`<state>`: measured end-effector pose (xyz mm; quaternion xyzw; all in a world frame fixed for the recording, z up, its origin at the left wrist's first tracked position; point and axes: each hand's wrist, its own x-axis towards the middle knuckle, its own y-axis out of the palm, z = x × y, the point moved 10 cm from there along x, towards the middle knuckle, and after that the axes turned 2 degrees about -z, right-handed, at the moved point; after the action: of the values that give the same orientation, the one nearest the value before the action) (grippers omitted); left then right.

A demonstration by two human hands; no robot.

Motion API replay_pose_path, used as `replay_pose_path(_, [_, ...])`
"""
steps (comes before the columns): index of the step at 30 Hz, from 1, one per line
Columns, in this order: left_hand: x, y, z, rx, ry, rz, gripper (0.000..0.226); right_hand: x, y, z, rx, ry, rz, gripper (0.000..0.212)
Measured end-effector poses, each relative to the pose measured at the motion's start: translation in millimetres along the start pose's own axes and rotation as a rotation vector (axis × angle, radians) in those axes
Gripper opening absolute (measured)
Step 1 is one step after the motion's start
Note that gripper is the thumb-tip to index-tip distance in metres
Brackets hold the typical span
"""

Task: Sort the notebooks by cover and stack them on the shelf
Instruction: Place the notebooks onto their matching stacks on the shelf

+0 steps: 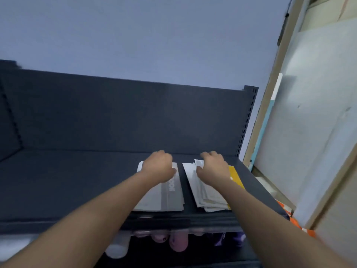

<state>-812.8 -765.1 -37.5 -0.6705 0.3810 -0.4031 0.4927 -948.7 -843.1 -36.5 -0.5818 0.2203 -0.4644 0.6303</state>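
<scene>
Both arms stretched fwd onto dark shelf. L hand sits knuckles-up on grey notebook stack, fingers hidden, grip can't tell. R hand hooks fingers over far end of white/yellow notebook stack. Covers blurred.

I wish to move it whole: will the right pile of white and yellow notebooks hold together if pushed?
Unlikely: the white and yellow notebook pile is fanned at its near edge, so books may slide. They look thin, likely floppy.
</scene>
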Motion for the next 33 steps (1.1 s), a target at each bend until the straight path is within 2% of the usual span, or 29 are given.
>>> replay_pose_path(6, [-33,-49,100,0.283,-0.098,-0.12,0.037,8,8,126,-0.016,-0.251,-0.016,0.04])
replay_pose_path(18, [-174,-146,353,0.433,-0.458,-0.15,0.036,-54,42,421,0.051,-0.661,0.061,0.046])
replay_pose_path(25, [-270,-188,479,0.487,-0.62,-0.174,0.034,-112,67,571,0.09,-0.815,0.11,0.05])
replay_pose_path(33, [-345,-213,578,0.524,-0.718,-0.178,0.032,-162,93,697,0.123,-0.917,0.164,0.049])
